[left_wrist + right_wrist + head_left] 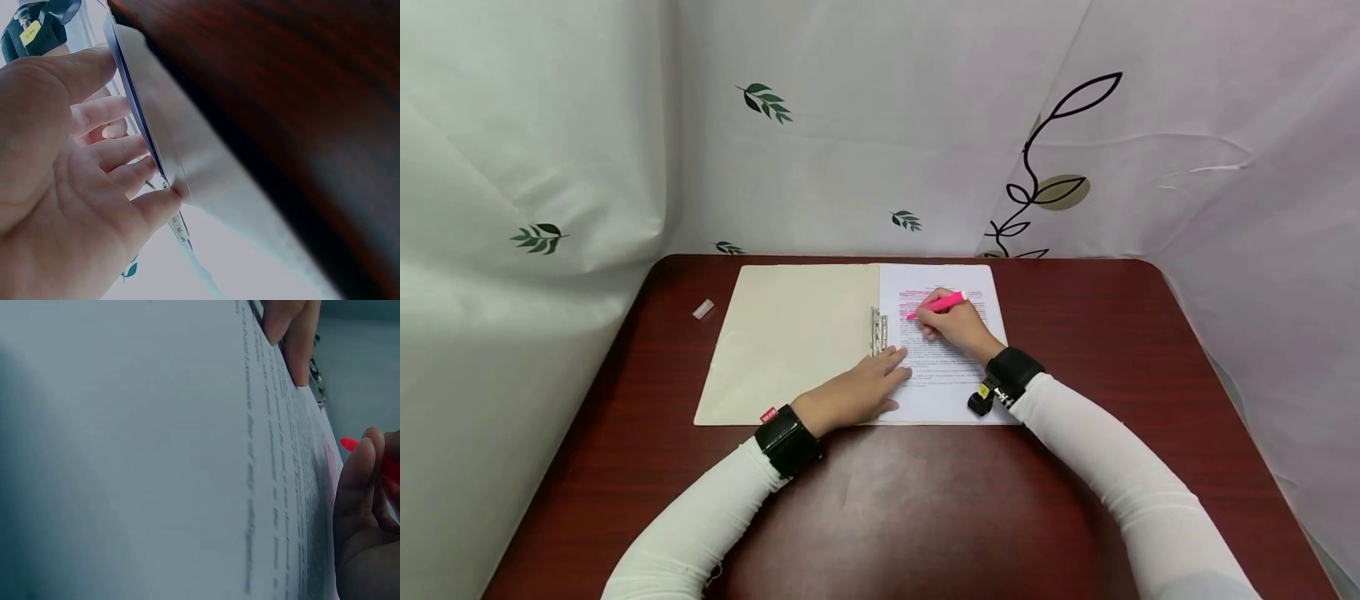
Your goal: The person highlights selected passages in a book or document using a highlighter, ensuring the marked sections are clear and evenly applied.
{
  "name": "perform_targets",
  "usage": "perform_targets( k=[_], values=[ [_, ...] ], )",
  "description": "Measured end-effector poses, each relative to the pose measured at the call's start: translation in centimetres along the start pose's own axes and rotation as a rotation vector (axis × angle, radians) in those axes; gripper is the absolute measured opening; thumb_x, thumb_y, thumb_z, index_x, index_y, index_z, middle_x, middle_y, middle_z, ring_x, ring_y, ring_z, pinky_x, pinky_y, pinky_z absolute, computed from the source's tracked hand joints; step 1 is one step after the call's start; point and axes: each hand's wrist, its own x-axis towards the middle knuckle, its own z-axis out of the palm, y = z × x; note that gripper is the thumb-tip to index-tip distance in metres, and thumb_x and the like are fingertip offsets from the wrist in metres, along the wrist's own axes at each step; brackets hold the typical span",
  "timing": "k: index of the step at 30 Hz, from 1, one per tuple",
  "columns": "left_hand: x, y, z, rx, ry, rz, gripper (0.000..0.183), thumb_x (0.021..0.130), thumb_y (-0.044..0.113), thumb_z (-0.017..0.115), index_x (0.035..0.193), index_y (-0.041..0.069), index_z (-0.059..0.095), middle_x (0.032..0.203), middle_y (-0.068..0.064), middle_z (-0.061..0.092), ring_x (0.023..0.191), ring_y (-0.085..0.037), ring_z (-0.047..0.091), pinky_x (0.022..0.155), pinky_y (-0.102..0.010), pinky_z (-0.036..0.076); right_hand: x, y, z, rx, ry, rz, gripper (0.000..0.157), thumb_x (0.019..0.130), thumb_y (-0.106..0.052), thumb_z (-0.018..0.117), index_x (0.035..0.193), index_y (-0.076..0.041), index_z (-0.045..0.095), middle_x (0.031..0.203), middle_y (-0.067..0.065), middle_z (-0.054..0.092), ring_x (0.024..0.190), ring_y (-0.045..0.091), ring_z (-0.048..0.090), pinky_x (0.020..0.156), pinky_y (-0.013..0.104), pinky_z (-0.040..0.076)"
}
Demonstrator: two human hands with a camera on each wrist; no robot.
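An open cream folder (793,342) lies on the table, with a stack of printed white paper (936,404) on its right side. My right hand (957,323) pinches a pink highlighter (947,302), its tip at the left part of the upper text lines. Pink marking (917,294) covers several lines near the top of the page. My left hand (853,392) rests flat with fingers spread across the fold and the lower left of the page. In the right wrist view, the highlighter tip (349,444) shows just beyond the thumb.
A metal binder clip (878,329) runs along the folder's fold. Left of the folder lies a small whitish piece (703,309) on the dark red wooden table (1075,312). Pale curtains with leaf prints (850,125) hang behind and at both sides.
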Motion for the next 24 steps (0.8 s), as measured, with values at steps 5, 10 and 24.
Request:
perform_targets(
  k=[5,10,24],
  values=[
    [-0.01,-0.06,0.1,-0.006,-0.001,-0.004,0.055,0.104,0.024,0.062,0.152,0.003,0.044,0.167,-0.024,0.027,0.157,-0.041,0.024,0.123,-0.057,0.03,0.22,0.14,0.67,-0.014,-0.004,0.013,0.016,0.096,-0.018,0.071,0.1,-0.003,0.065,0.072,0.004,0.067,0.06,0.011,0.063,0.061,0.021,0.057],
    [0.04,-0.15,0.18,-0.01,0.004,-0.007,0.055,0.104,0.024,0.062,0.152,0.003,0.044,0.167,-0.024,0.027,0.157,-0.04,0.024,0.123,-0.057,0.03,0.41,0.28,0.96,-0.048,-0.007,0.014,0.017,0.095,-0.02,0.073,0.101,-0.006,0.066,0.073,0.003,0.068,0.062,0.01,0.065,0.062,0.022,0.057],
    [-0.18,0.04,-0.06,-0.012,0.018,0.01,0.055,0.103,0.023,0.063,0.15,0.001,0.046,0.166,-0.026,0.03,0.155,-0.043,0.027,0.121,-0.059,0.031,0.38,0.24,1.16,-0.153,-0.005,0.003,0.018,0.095,-0.025,0.074,0.1,-0.01,0.067,0.074,0.003,0.071,0.063,0.011,0.067,0.065,0.019,0.054]
  ],
)
